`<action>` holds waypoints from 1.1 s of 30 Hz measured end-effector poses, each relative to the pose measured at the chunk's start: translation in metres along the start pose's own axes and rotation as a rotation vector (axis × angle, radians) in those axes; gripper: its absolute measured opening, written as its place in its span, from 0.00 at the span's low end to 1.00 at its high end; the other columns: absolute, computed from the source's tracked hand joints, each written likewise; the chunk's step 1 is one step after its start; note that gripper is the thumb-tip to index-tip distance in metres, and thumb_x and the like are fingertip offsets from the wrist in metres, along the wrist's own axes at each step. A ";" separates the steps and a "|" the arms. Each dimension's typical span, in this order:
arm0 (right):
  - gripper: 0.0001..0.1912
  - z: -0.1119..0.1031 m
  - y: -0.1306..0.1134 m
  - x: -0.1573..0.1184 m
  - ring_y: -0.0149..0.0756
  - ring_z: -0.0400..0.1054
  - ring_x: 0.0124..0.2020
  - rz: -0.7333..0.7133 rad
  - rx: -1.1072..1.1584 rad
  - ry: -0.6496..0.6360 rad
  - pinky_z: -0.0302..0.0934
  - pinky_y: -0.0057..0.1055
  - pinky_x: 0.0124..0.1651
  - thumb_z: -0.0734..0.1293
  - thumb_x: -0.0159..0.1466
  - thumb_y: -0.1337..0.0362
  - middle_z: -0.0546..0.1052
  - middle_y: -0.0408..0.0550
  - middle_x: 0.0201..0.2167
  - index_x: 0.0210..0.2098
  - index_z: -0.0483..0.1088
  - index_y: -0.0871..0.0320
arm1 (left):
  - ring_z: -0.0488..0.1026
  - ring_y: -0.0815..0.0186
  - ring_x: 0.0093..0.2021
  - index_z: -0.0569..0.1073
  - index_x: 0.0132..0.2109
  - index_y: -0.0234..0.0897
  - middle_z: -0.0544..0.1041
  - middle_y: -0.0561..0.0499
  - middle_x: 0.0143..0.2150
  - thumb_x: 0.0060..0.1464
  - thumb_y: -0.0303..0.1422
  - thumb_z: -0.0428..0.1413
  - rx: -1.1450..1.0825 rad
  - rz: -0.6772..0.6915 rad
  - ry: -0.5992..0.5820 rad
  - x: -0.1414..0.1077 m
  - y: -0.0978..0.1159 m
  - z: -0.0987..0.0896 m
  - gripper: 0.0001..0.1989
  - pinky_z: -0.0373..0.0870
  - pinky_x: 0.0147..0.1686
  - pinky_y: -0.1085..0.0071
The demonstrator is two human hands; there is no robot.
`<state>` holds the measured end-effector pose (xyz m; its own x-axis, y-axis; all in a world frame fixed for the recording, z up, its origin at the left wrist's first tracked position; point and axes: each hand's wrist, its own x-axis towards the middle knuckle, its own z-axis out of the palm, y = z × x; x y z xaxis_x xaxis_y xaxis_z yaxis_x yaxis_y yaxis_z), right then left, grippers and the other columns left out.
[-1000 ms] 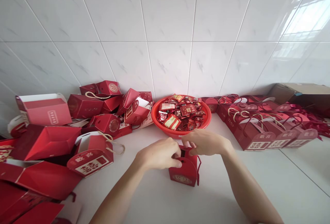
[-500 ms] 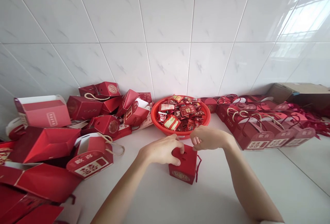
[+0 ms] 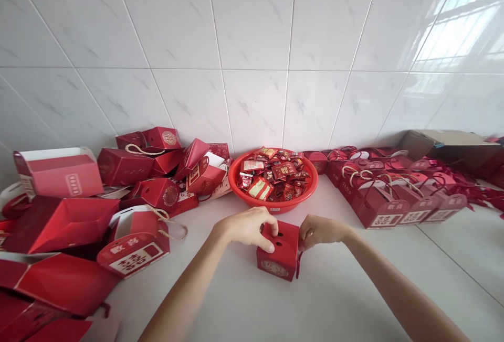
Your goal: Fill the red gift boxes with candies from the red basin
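A small red gift box [image 3: 287, 237] stands on the white tabletop in front of me, its lid closed, with two dark holes in the top and a gold print on its front. My left hand [image 3: 248, 229] grips it from the left, thumb and fingers bent over the top. At the box's right side my right hand [image 3: 317, 231] is closed, fingers curled around a dark red cord [image 3: 298, 267] whose lower end hangs beside the box. The fingers hide the cord's upper part. Just behind the box is a red plastic basin [image 3: 273, 207] heaped with wrapped sweets [image 3: 283, 170].
Several red gift boxes [image 3: 81, 221], some open, lie piled at left. Rows of closed boxes with cord handles [image 3: 381, 205] stand at right. Beyond them are dark red ribbons [image 3: 452, 174] and a brown cardboard box [image 3: 444, 140]. A tiled wall [image 3: 252, 100] rises behind.
My right hand has moved down and right, from above the box's back corner to its right side, closing on the cord. The holes in the top show more openly. My left hand stays put.
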<state>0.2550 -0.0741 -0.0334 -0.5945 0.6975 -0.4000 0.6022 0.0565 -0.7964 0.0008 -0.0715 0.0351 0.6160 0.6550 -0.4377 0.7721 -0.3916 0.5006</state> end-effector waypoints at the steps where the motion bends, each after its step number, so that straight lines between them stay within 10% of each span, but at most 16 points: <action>1: 0.17 0.001 0.001 -0.002 0.36 0.69 0.30 0.005 0.068 0.003 0.63 0.32 0.38 0.76 0.47 0.52 0.78 0.45 0.23 0.23 0.77 0.61 | 0.70 0.56 0.53 0.78 0.45 0.45 0.71 0.50 0.52 0.46 0.40 0.67 -0.001 0.005 0.000 0.001 -0.001 0.000 0.17 0.67 0.49 0.67; 10: 0.18 -0.010 -0.037 -0.027 0.32 0.71 0.28 -0.327 0.540 0.049 0.65 0.31 0.37 0.76 0.56 0.54 0.79 0.48 0.27 0.26 0.69 0.60 | 0.71 0.55 0.49 0.80 0.46 0.41 0.71 0.47 0.51 0.44 0.41 0.67 -0.033 -0.006 0.042 0.002 0.006 0.004 0.20 0.69 0.46 0.68; 22: 0.06 0.004 -0.054 0.006 0.28 0.67 0.22 -0.216 0.029 -0.003 0.60 0.24 0.25 0.71 0.56 0.65 0.72 0.41 0.22 0.26 0.70 0.60 | 0.72 0.66 0.28 0.76 0.51 0.39 0.76 0.49 0.43 0.41 0.35 0.64 -0.166 0.041 0.039 0.008 -0.001 0.008 0.26 0.65 0.22 0.73; 27: 0.07 0.002 -0.053 0.003 0.29 0.68 0.23 -0.219 0.044 0.003 0.62 0.25 0.26 0.70 0.57 0.63 0.74 0.42 0.24 0.28 0.71 0.60 | 0.74 0.67 0.31 0.75 0.54 0.41 0.75 0.48 0.51 0.41 0.28 0.61 -0.243 0.130 0.127 -0.006 -0.001 -0.003 0.28 0.67 0.26 0.74; 33: 0.07 0.003 -0.056 0.001 0.32 0.70 0.24 -0.199 0.057 0.002 0.64 0.27 0.27 0.69 0.58 0.62 0.75 0.44 0.25 0.27 0.72 0.59 | 0.73 0.66 0.35 0.74 0.53 0.39 0.76 0.53 0.34 0.52 0.33 0.60 -0.551 0.256 0.353 -0.027 0.001 -0.012 0.20 0.70 0.41 0.68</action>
<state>0.2191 -0.0790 0.0089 -0.6972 0.6784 -0.2316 0.4420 0.1525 -0.8840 -0.0168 -0.0815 0.0567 0.6081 0.7932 -0.0331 0.3597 -0.2382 0.9022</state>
